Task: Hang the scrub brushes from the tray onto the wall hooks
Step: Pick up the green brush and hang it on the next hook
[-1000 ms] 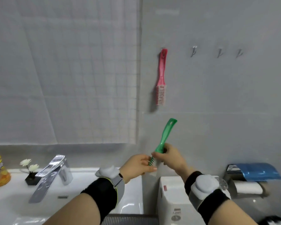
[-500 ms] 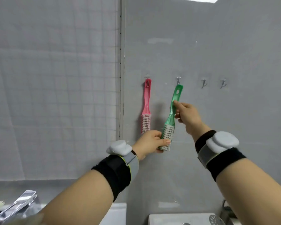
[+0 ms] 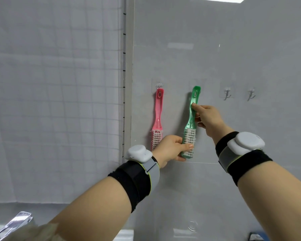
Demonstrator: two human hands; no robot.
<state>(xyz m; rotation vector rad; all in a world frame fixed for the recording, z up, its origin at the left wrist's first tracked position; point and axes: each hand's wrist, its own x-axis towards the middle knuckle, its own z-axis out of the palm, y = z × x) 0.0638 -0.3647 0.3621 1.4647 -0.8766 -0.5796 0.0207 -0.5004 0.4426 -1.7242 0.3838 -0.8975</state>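
Observation:
A green scrub brush stands nearly upright against the grey wall, bristles down. My left hand grips its bristle head. My right hand pinches the middle of its handle. The hole at the handle's top lies over the second wall hook, which the handle hides. A pink scrub brush hangs from the first hook just to the left. Two bare metal hooks sit to the right. The tray is out of view.
A white gridded curtain covers the wall on the left. A chrome faucet shows at the bottom left corner. The edge of a white fixture lies along the bottom.
Both hands have lifted the green brush from above the sink up to the wall. Its handle top now covers the second hook. The view has tilted upward.

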